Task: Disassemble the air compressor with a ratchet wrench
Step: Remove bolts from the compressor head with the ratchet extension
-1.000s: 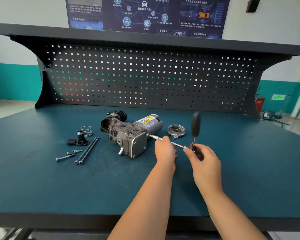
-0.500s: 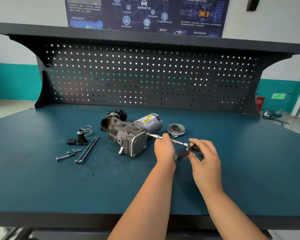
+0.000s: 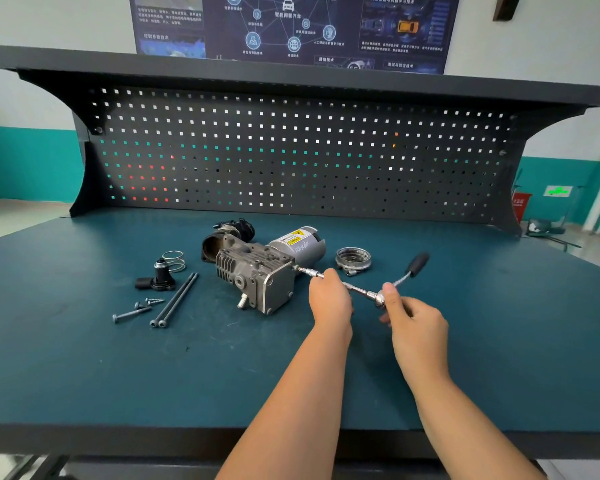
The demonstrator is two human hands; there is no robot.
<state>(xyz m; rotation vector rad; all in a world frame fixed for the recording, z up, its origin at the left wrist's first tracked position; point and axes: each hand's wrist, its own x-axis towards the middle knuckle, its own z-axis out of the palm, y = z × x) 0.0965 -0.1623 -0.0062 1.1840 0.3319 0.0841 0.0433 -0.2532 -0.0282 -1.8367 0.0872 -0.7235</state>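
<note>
Swung right round since half a second ago: the chrome ratchet wrench with the black rubber handle [image 3: 417, 264] was angled toward the near edge of the dark teal table [image 3: 499, 341], and now its handle points off toward the far right corner. Both hands have barely shifted.

The left hand [image 3: 329, 297] has its grip curled round the slim chrome extension bar [image 3: 358, 289], which runs from the wrench head into the right end plate of the grey cast-metal air compressor [image 3: 260, 271]. The right hand [image 3: 413, 318] has its grip pinching the wrench head, thumb on top.

The compressor lies on its side about mid-table, a bit toward the far edge, its silver motor can with a yellow label pointing back-right. Just beside the motor, on the right, lies a round metal clamp ring [image 3: 353, 259].

Toward the left edge are loose parts: a wire coil spring [image 3: 174, 259], a black plastic fitting [image 3: 158, 280] touching it, two long dark bolts [image 3: 175, 299] side by side, a shorter silver bolt [image 3: 130, 313] and a couple of small screws [image 3: 151, 301].
</note>
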